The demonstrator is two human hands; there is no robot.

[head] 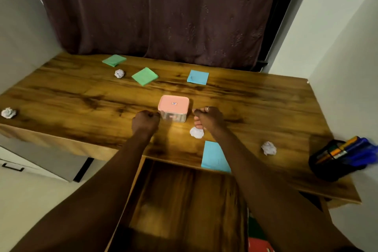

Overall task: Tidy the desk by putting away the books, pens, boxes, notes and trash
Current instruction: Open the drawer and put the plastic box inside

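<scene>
A clear box with a pink lid [173, 108] stands mid-desk. My left hand [146, 120] is curled into a fist against the box's left lower corner and holds nothing I can see. My right hand [208, 118] is curled just right of the box, its thumb pointing down at a crumpled paper ball [196, 132]. More paper balls lie at the back left [119, 73], the far left edge [8, 112] and the right [269, 148]. Two green notes [114, 60] [144, 76] and a blue note [198, 76] lie at the back. Another blue note [214, 156] overhangs the front edge.
A black pen holder [343, 157] full of pens stands at the right end of the wooden desk [81, 98]. A wooden surface [184, 200] lies below the front edge. A grey cabinet [41, 159] stands at the left and a dark curtain [163, 16] hangs behind.
</scene>
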